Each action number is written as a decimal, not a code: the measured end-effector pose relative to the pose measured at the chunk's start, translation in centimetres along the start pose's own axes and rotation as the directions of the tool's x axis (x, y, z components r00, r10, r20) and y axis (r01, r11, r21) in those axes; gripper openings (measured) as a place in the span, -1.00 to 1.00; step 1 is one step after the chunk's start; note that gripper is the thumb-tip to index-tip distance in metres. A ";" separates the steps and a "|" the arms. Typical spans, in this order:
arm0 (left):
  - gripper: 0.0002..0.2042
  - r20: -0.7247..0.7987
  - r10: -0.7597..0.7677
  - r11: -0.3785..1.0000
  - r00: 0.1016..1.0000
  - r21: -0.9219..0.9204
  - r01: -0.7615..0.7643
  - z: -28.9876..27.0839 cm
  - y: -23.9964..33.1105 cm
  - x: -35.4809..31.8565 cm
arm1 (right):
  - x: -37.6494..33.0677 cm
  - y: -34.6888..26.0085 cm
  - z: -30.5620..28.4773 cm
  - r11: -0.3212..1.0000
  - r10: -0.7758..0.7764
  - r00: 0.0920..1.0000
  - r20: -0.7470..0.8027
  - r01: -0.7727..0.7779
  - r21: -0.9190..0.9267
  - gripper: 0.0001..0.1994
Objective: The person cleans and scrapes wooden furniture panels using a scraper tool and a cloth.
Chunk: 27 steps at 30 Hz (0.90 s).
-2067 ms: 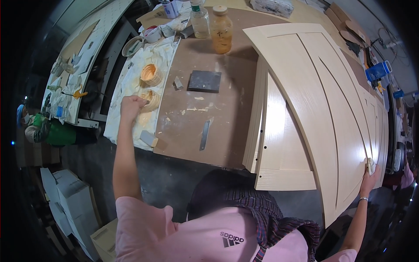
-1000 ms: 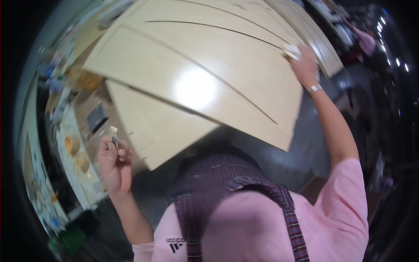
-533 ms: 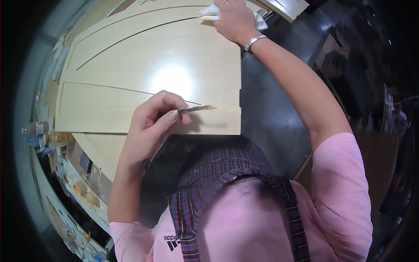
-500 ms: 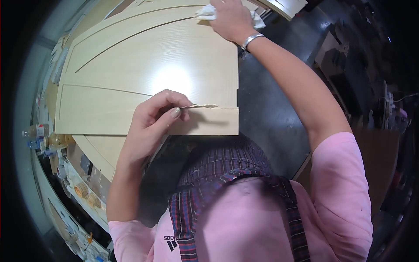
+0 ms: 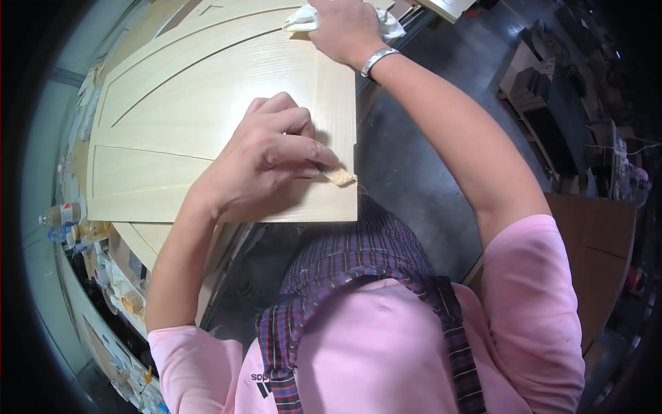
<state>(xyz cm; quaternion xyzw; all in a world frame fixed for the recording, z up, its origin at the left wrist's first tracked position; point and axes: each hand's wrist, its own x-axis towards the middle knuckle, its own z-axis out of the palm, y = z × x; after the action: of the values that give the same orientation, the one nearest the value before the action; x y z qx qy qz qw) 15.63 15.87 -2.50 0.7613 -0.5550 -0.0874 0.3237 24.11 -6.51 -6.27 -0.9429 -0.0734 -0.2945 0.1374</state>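
Observation:
A pale cream cabinet door panel (image 5: 289, 76) with curved and straight grooves lies before me. My left hand (image 5: 265, 152) is closed on a small putty knife (image 5: 338, 175), its tip smeared with beige filler. The blade's tip touches the panel by its right edge, at the seam near the lower right corner. The rest of the knife is hidden in my fingers. At the panel's far right edge, my right hand (image 5: 347, 33) is closed on a crumpled white cloth (image 5: 301, 21), which shows on both sides of the hand.
Another pale panel (image 5: 136, 238) lies beneath the first at the near left. Plastic bottles (image 5: 61, 215) and an orange-lidded container (image 5: 131, 301) stand on the cluttered left side. Dark stacked boards (image 5: 541, 103) rest on the floor to the right, with a brown board (image 5: 586, 241) nearer me.
My left hand has turned over and moved the putty knife rightward, pressing its tip down near the panel's right edge. In the picture my right hand and the cloth sit slightly farther left.

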 end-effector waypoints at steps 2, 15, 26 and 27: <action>-0.73 0.009 0.039 0.999 0.999 0.008 -0.039 0.0 -0.3 0.5 | 0.0 -0.3 -0.2 1.000 0.010 1.000 0.008 -0.010 0.001 -0.57; -0.71 0.127 0.079 0.997 0.989 -0.021 -0.077 0.0 -1.0 2.2 | 0.0 -0.1 0.0 0.998 0.044 0.999 0.027 -0.043 -0.048 -0.51; -0.72 0.159 0.069 0.997 0.985 0.014 -0.072 -0.6 -0.7 2.3 | 0.1 -0.4 -0.1 0.997 0.054 0.997 0.048 -0.052 -0.060 -0.54; -0.71 0.147 0.092 0.996 0.985 -0.001 -0.093 -0.5 -0.6 2.3 | 0.1 -0.3 0.0 0.997 0.058 0.997 0.058 -0.054 -0.063 -0.55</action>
<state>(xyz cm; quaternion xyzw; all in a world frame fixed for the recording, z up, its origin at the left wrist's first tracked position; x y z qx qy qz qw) 17.23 14.07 -1.95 0.7272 -0.6123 -0.1263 0.2833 24.09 -6.26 -6.15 -0.9567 -0.0419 -0.2645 0.1144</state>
